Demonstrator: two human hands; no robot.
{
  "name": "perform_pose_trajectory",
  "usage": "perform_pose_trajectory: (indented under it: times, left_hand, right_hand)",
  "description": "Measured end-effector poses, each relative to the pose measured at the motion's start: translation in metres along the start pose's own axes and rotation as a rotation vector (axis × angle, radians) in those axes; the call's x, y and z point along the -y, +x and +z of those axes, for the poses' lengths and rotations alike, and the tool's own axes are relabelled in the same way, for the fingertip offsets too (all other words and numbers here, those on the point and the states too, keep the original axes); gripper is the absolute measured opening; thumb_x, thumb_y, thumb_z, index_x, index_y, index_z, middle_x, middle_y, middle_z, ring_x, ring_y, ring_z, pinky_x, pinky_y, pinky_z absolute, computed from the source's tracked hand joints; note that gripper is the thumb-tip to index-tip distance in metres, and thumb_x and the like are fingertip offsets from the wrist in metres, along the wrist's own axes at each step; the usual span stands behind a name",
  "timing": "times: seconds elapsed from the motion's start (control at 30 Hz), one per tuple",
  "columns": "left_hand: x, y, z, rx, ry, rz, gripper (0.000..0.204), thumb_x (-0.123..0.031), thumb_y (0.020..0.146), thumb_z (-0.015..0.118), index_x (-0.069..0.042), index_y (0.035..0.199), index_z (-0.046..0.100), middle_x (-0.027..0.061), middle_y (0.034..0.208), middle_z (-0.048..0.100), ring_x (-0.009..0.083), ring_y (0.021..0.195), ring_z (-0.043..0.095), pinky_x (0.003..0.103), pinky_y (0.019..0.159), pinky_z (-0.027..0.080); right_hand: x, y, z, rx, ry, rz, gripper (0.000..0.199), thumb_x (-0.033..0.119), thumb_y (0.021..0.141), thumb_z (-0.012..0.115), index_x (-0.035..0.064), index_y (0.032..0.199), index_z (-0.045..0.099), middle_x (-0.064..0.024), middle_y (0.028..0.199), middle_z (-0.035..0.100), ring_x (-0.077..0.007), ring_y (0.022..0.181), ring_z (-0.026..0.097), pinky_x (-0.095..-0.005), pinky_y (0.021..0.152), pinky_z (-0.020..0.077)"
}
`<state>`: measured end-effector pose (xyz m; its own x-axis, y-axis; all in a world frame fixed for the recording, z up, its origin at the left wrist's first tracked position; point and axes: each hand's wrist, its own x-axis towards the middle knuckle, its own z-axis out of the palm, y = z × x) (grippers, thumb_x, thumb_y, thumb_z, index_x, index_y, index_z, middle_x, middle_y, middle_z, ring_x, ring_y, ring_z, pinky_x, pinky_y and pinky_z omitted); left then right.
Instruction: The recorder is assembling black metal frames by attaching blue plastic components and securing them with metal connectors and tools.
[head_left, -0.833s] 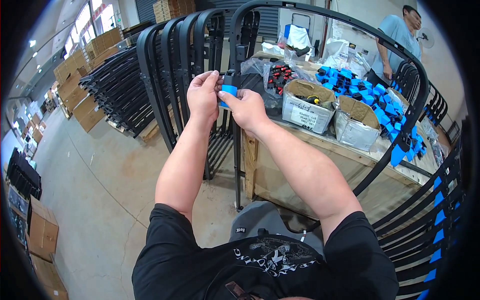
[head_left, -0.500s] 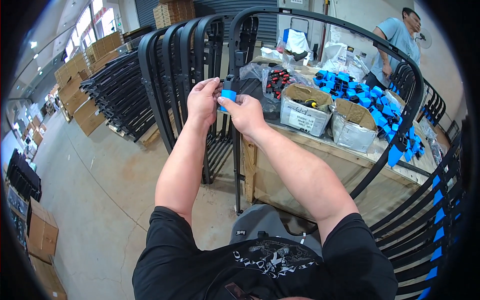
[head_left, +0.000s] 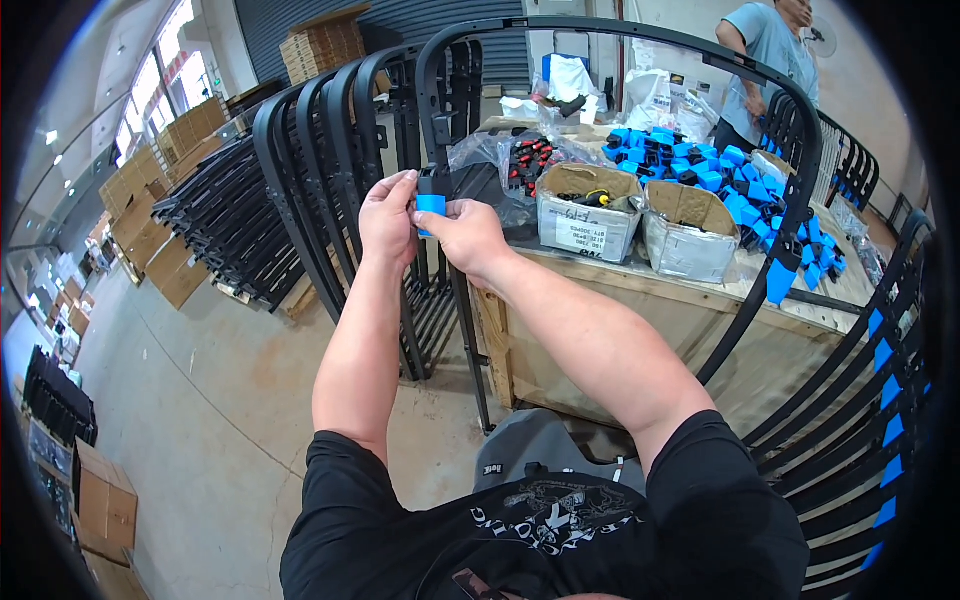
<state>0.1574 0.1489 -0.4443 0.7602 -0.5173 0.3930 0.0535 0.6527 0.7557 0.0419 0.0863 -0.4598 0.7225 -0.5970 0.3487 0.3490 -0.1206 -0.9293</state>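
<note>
A black tube frame (head_left: 620, 30) arches in front of me, its left upright coming down between my hands. On that upright is a fitting with a black top and a blue lower part (head_left: 431, 204). My right hand (head_left: 470, 238) closes on the blue part, its thumb across the front. My left hand (head_left: 387, 222) is pinched against the fitting's left side; whatever its fingertips hold is hidden. A similar blue fitting (head_left: 781, 281) sits on the frame's right upright.
Behind the frame, a wooden bench (head_left: 600, 300) carries two open cartons (head_left: 588, 232), red-and-black parts (head_left: 530, 162) and a heap of blue fittings (head_left: 730, 180). More black frames (head_left: 290, 150) stand left. A person (head_left: 770, 60) stands at the back right.
The view has shifted slightly, so the frame and bench sit further left. My hands stay at the same fitting, in nearly the same grip.
</note>
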Motion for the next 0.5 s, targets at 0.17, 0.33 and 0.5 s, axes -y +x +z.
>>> perform_pose_trajectory:
  times: [0.17,0.33,0.5]
  left_hand:
    - [-0.009,-0.010,0.006,0.004,0.065,-0.001,0.015,-0.014,0.096,0.069,-0.001,0.104,0.070,0.0012,0.085,0.066,0.0085,0.071,0.057,0.024,0.065,0.046]
    - [-0.014,-0.016,0.002,0.014,0.094,-0.005,0.031,-0.014,0.096,0.068,0.003,0.123,0.068,0.0053,0.101,0.069,0.0109,0.086,0.061,0.026,0.076,0.050]
    - [-0.015,-0.030,0.007,-0.028,0.259,0.051,0.035,-0.014,0.095,0.069,0.004,0.125,0.067,0.0069,0.105,0.070,0.0112,0.089,0.062,0.026,0.079,0.050]
  right_hand:
    - [-0.005,0.007,-0.002,-0.020,-0.002,0.031,0.025,0.024,0.087,0.077,-0.0010,0.088,0.076,-0.0071,0.082,0.073,-0.0098,0.074,0.063,-0.0303,0.069,0.0496]
    - [-0.007,0.010,-0.002,0.012,-0.085,0.014,0.029,0.028,0.086,0.077,-0.0012,0.087,0.075,-0.0078,0.076,0.071,-0.0105,0.068,0.061,-0.0318,0.065,0.0481]
    - [-0.002,0.007,-0.003,0.007,-0.078,0.019,0.031,0.030,0.086,0.077,-0.0013,0.086,0.075,-0.0077,0.074,0.070,-0.0110,0.066,0.059,-0.0329,0.063,0.0474]
